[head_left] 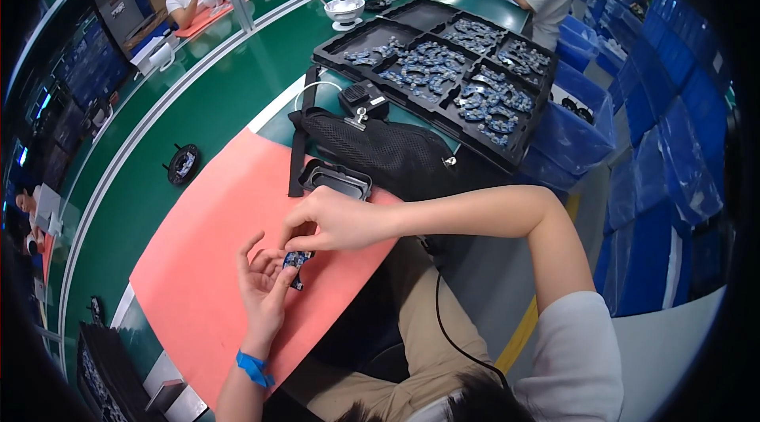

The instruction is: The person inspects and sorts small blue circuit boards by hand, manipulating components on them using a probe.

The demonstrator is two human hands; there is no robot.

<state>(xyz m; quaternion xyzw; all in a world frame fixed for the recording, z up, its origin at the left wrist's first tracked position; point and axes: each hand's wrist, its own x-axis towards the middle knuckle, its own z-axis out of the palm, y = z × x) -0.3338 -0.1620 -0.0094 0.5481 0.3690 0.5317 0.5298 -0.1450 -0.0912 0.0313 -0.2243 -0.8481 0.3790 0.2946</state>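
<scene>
A small curved blue circuit board (pixel 294 269) with components on it lies in my left hand (pixel 263 289), pinned by the thumb against the fingers. A blue band (pixel 254 368) wraps that wrist. My right hand (pixel 339 220) reaches across from the right, its thumb and forefinger pinched together at the board's upper end. Whether they grip the board or something tiny there is hidden. Both hands are over a pink mat (pixel 202 264). Just beyond my right hand sits a dark open metal tray (pixel 339 180).
A black compartment tray (pixel 376 32) holding many similar boards stands at the back right. A black mesh bag (pixel 380 145) and a small black box (pixel 364 99) lie before it. A black ring part (pixel 184 165) rests on the green conveyor (pixel 198 109). Other people work farther off.
</scene>
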